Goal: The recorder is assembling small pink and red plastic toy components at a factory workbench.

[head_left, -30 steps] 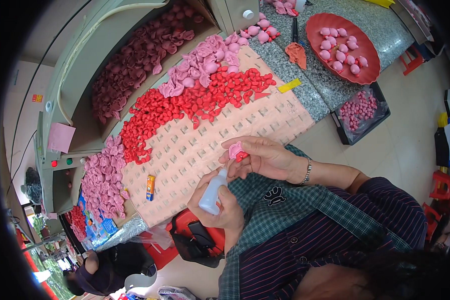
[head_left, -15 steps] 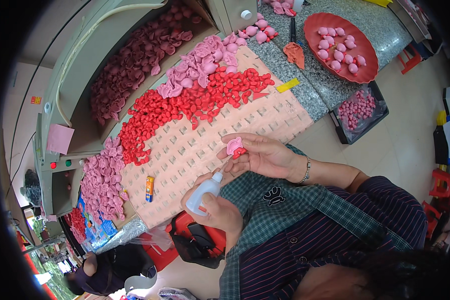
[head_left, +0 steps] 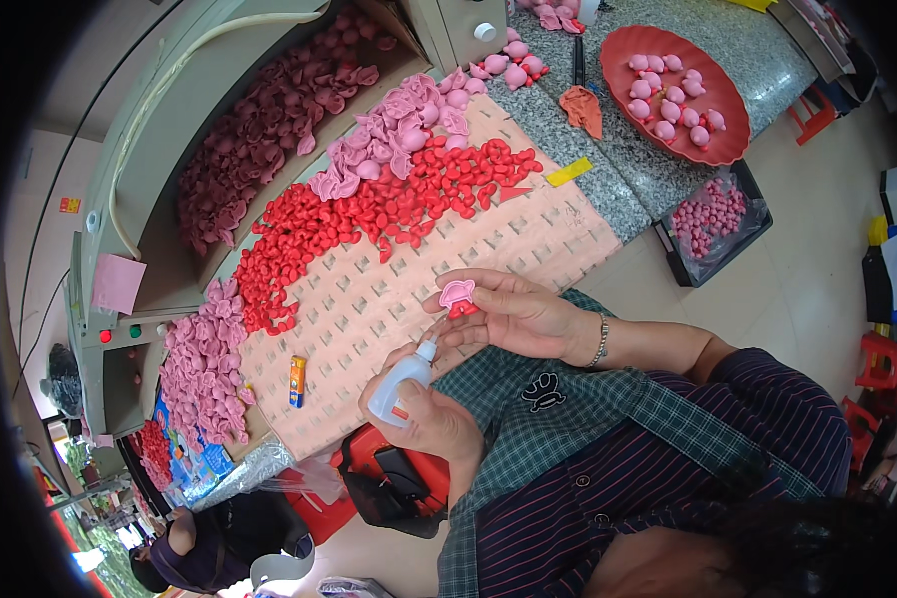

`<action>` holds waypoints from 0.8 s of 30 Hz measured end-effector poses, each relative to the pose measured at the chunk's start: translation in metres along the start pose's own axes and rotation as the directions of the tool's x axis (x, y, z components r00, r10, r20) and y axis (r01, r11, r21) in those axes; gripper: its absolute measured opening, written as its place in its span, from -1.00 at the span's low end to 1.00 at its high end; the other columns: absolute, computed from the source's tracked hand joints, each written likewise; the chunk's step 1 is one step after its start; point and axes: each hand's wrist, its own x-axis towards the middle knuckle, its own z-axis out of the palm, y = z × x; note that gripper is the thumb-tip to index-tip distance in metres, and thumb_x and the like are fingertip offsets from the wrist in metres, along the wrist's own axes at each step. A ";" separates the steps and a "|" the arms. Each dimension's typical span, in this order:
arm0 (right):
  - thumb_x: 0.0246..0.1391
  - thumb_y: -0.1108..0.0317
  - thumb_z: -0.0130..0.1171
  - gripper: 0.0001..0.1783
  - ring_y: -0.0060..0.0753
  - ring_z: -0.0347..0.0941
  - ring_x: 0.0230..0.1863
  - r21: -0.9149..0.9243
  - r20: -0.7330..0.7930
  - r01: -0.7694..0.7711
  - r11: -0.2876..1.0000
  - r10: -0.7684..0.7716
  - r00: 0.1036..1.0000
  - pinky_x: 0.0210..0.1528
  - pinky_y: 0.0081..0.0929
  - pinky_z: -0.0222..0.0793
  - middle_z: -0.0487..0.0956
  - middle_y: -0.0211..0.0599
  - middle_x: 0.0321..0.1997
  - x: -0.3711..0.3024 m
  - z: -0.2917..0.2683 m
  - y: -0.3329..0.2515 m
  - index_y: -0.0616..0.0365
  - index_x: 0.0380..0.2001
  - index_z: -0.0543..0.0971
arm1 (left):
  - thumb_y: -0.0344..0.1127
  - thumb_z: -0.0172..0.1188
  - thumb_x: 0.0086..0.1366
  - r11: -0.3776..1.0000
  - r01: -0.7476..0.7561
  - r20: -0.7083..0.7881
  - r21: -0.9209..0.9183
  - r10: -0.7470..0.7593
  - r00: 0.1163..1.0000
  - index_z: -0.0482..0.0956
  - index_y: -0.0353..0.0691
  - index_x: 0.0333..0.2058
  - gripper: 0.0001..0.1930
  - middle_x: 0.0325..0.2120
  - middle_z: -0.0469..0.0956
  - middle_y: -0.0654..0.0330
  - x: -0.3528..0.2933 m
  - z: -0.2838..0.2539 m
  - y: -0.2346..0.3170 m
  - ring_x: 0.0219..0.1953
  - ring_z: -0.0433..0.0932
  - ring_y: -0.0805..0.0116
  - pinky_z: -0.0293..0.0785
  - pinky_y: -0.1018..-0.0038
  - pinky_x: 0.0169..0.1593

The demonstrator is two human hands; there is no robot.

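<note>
My left hand [head_left: 426, 417] is closed around a small white squeeze bottle [head_left: 401, 389] with a narrow nozzle. The nozzle points up toward my other hand, just below its fingertips. In my right hand [head_left: 528, 317], a pink and red moulded piece [head_left: 458, 297] is pinched between thumb and fingers: a pink rounded part with a raised rim above, a red part below. Both hands are over the near edge of a peach patterned mat [head_left: 339, 349]. Beyond them on the mat lies a wide heap of small red pieces [head_left: 314, 214].
Pink moulded pieces [head_left: 204, 364] are piled at the left, with more inside a grey cabinet [head_left: 154, 214]. An orange glue-stick-like tube [head_left: 297, 382] lies on the mat. A red bowl [head_left: 623, 60] of pink pieces stands far right, above a black crate [head_left: 680, 261]. A person [head_left: 219, 543] is at lower left.
The pink and red piece has shifted slightly left and tilted in my right hand, showing more of its rim. The bottle has moved a little left, still in my left hand.
</note>
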 end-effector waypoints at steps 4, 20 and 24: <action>0.37 0.25 -0.04 -0.44 0.06 0.41 0.23 0.028 -0.019 -0.012 1.000 0.013 1.000 0.33 -0.03 0.31 0.33 0.13 0.31 0.000 0.001 0.001 0.18 0.35 0.17 | -0.36 0.11 0.32 0.999 -0.018 -0.002 0.036 0.018 1.000 0.30 -0.41 -0.09 -0.70 -0.18 0.50 -0.16 0.000 0.001 -0.002 -0.13 0.55 0.12 0.52 0.22 0.04; 0.36 0.27 -0.03 -0.43 0.04 0.43 0.21 -0.037 -0.014 0.015 0.999 -0.015 1.000 0.31 -0.04 0.33 0.35 0.11 0.30 -0.001 0.002 0.000 0.16 0.36 0.17 | -0.39 0.12 0.32 0.995 -0.043 0.007 0.093 0.042 0.999 0.30 -0.41 -0.09 -0.71 -0.17 0.50 -0.15 -0.001 0.007 0.001 -0.10 0.55 0.10 0.51 0.20 0.07; 0.36 0.27 -0.02 -0.43 0.02 0.44 0.20 -0.036 -0.034 0.010 0.999 -0.011 0.999 0.26 -0.06 0.39 0.35 0.10 0.30 0.000 0.003 0.000 0.16 0.36 0.17 | -0.34 0.15 0.33 0.992 -0.070 0.021 0.107 0.068 0.997 0.29 -0.41 -0.09 -0.69 -0.16 0.50 -0.17 -0.001 0.004 -0.002 -0.11 0.56 0.08 0.53 0.19 0.05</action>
